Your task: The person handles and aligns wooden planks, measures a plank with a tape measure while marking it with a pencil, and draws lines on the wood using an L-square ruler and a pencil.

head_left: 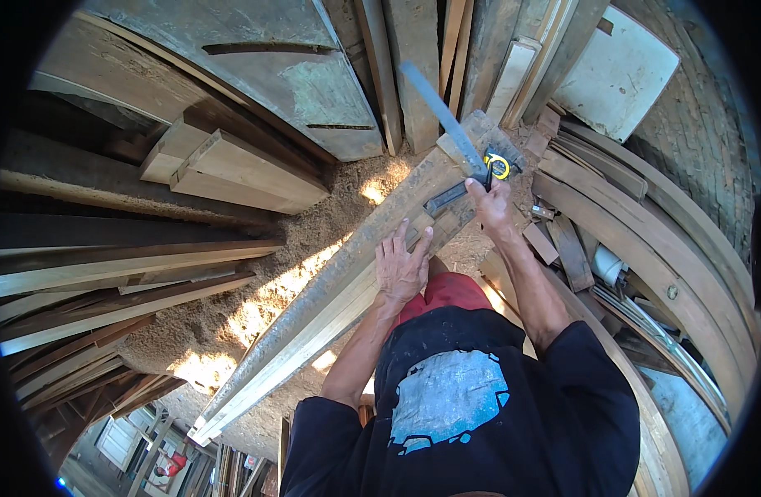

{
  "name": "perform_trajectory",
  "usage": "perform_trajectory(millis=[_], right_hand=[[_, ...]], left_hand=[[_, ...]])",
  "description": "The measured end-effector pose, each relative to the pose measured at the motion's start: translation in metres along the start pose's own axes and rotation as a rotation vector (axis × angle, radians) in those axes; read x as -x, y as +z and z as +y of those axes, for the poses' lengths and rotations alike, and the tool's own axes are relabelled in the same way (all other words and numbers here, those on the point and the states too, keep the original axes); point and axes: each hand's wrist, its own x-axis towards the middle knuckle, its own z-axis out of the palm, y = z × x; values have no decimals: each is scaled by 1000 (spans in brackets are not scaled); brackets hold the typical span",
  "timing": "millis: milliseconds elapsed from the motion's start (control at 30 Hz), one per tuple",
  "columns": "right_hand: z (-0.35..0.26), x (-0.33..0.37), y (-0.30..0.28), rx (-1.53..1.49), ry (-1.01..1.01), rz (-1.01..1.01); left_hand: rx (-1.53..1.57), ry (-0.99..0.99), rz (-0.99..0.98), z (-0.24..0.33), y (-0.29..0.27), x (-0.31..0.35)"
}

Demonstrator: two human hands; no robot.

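My left hand lies open with its fingers spread on the long wooden beam in front of me. At the beam's far end my right hand is closed at the corner of a try square. The try square has a long grey metal blade pointing far left and a black stock lying across the wood. A thin dark stick-like piece shows by my right fingers, too small to name. Just beyond that hand, a yellow and black tape measure rests on the wood.
Stacked boards fill the left side, and two pale timber blocks lie above them. Curved planks are piled at right. Panels and boards lean at the back. Sawdust covers the ground. Another person is far off, lower left.
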Motion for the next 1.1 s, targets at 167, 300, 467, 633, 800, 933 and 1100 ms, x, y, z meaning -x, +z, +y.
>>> perform_trajectory(millis=[167,300,467,633,800,933,1100], right_hand=[[1,2,7,84,-15,6],[2,2,6,-67,12,60],[-13,16,-28,-98,118,-20],[-14,55,-49,-1,226,-208],[-3,88,-44,-84,363,-471],[31,106,-20,-173,325,-517],[46,110,10,-195,365,-503]], left_hand=[[-12,-2,1,2,-3,-1],[-9,1,-9,2,-3,-2],[22,-27,-20,0,-1,0],[41,-14,0,-1,-2,0],[52,0,31,1,-3,-1],[115,-10,3,-1,-5,-3],[273,-12,-9,3,-23,0]])
